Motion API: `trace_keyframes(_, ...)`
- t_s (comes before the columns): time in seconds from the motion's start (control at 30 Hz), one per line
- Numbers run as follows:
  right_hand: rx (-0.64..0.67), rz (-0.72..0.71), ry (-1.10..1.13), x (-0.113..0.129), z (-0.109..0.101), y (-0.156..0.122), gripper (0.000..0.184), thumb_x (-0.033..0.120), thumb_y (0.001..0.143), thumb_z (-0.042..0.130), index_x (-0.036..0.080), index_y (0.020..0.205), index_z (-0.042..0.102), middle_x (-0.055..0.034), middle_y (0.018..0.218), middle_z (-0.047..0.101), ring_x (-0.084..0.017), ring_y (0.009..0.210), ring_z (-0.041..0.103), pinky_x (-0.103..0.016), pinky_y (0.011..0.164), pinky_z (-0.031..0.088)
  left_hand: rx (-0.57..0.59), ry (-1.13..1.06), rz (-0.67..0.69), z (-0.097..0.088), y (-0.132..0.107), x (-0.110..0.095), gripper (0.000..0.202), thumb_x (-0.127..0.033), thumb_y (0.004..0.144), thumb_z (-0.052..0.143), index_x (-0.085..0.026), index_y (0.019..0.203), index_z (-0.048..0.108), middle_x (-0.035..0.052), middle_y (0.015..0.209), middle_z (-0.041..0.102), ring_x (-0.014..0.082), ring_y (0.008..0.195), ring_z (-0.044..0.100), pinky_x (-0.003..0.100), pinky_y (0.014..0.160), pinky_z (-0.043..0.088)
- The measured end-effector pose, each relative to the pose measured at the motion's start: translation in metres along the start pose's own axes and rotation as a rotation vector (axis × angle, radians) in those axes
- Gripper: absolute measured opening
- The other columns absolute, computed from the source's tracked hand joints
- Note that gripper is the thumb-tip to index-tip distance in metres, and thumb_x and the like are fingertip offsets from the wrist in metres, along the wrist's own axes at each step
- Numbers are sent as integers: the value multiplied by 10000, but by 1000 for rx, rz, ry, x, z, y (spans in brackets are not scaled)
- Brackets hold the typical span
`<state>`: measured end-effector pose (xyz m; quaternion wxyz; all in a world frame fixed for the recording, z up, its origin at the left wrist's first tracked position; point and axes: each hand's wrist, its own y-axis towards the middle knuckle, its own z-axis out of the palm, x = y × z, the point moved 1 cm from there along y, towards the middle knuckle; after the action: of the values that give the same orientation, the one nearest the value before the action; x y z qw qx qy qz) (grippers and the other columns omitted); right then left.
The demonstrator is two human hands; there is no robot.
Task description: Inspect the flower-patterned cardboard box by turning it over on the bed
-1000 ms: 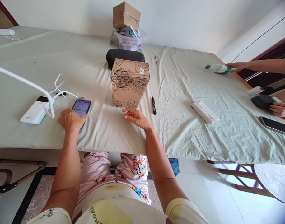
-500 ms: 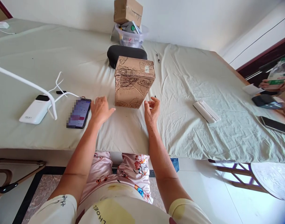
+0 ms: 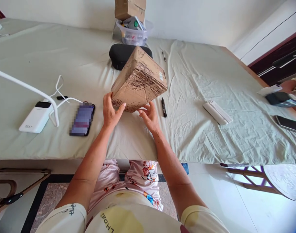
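Note:
A brown cardboard box (image 3: pixel 140 82), scribbled over with black line drawings, is tilted and turned in front of me. My left hand (image 3: pixel 111 110) grips its lower left corner, thumb on the near face and fingers behind the edge. At the bottom right edge, my right hand (image 3: pixel 150 118) touches the box with its thumb and fingers, partly beneath it. A black marker (image 3: pixel 164 107) lies on the cloth just right of my right hand. Behind the box sits a black case (image 3: pixel 122 55), partly covered by it.
Left are a phone (image 3: pixel 82 119), a white power bank (image 3: pixel 35 117) and a white cable or stand arm (image 3: pixel 22 83). A white object (image 3: pixel 217 112) lies right, with another phone (image 3: pixel 290 124) beyond. A plastic basket (image 3: pixel 134 34) and a pen (image 3: pixel 163 56) are at the back.
Both hands have moved onto the box, which has turned and tilted from its earlier upright position. The marker beside my right hand now shows in full. At far right, the bottle has left view.

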<state>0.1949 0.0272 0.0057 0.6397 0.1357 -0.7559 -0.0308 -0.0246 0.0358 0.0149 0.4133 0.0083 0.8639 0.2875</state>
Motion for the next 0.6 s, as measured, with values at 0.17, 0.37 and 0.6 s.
trace_keyframes(0.17,-46,18,-52,2,0,-1,780,820,914,598,222,1413,562,-157,1342,682,-265,1184,673,-379,941,580,-156,-106,81,-8,3,3,634,-490,930,674,-167,1439,479,226,1556,516,283,1515,482,438,1264,411)
trace_keyframes(0.37,-520,-72,-154,-13,-27,3,731,759,999,449,239,1513,439,-160,1341,626,-275,1217,669,-439,967,585,-184,-58,85,-16,3,-1,571,-509,971,621,-193,1439,531,202,1640,442,280,1578,406,442,1274,407)
trace_keyframes(0.6,-578,-199,-349,-6,-27,0,666,676,1056,402,236,1554,446,-187,1444,540,-315,1359,586,-491,1053,559,-157,-26,129,-18,3,-12,432,-481,1030,497,-201,1320,652,175,1590,510,288,1555,445,458,1265,423)
